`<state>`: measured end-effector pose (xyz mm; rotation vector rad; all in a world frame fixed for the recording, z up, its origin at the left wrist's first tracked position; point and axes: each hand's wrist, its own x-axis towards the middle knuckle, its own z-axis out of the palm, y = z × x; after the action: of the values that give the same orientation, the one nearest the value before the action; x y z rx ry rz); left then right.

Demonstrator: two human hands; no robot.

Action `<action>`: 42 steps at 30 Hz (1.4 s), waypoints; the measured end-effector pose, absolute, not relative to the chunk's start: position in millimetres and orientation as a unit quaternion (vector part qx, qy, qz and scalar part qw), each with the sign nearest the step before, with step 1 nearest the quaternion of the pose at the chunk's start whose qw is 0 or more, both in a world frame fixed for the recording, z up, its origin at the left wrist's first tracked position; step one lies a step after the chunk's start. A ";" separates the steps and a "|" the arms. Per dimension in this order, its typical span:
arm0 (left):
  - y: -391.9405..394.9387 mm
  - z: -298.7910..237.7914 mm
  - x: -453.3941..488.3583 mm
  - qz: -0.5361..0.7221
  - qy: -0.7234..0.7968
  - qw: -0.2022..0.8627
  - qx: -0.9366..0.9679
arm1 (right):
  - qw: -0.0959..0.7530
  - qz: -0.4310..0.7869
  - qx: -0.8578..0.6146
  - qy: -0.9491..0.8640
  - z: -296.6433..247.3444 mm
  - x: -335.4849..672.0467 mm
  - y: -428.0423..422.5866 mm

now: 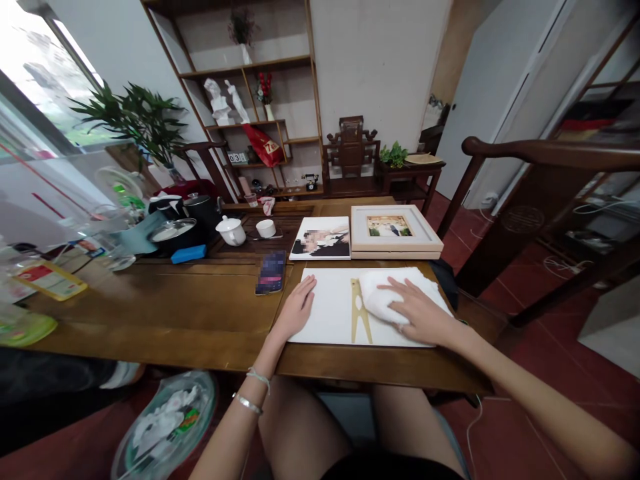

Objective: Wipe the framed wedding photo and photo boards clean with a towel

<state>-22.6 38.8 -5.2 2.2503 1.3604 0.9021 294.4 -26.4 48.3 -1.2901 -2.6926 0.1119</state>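
Observation:
A flat white board lies on the wooden table in front of me. My left hand rests flat along its left edge, fingers stretched out and holding nothing. On the right part of the board is a bunched white cloth. My right hand presses down over this cloth, its fingers spread across it and bent slightly around it. Just left of the cloth runs a gold, forked shape with two legs pointing towards me; whether it is printed or a loose piece, I cannot tell.
Behind the board lie a photo print and a framed picture. A phone sits to the left, with a white cup, a lidded teacup and a blue sponge beyond. A waste bin stands below the table.

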 end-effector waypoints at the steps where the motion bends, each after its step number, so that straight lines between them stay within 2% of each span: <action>1: 38.7 -5.1 -22.6 0.319 0.481 0.178 0.797 | 0.070 0.031 -0.441 -0.894 49.6 294.0 -11.5; 7: 39.2 -6.7 -22.8 0.320 0.479 0.173 0.799 | 0.042 0.011 -0.483 -0.875 53.0 290.2 24.0; 17: 39.6 -9.3 -24.1 0.327 0.470 0.188 0.798 | 0.032 0.106 -0.441 -0.891 62.3 279.4 -104.5; 26: 39.0 -7.4 -24.4 0.317 0.472 0.183 0.802 | 0.087 0.045 -0.491 -0.866 51.5 268.3 8.3; 30: 39.3 -8.8 -24.7 0.322 0.475 0.185 0.798 | 0.079 0.056 -0.478 -0.873 53.0 242.4 -7.4; 36: 39.1 -11.3 -24.4 0.327 0.477 0.196 0.792 | 0.050 0.100 -0.354 -0.928 51.6 217.8 -75.3; 42: 39.5 -10.1 -25.8 0.317 0.474 0.200 0.797 | 0.063 0.056 -0.422 -0.903 56.0 213.3 -8.0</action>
<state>-25.8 39.5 -10.1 2.2263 1.3247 0.8858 213.3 -8.0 56.0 -1.2752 -2.7270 0.1680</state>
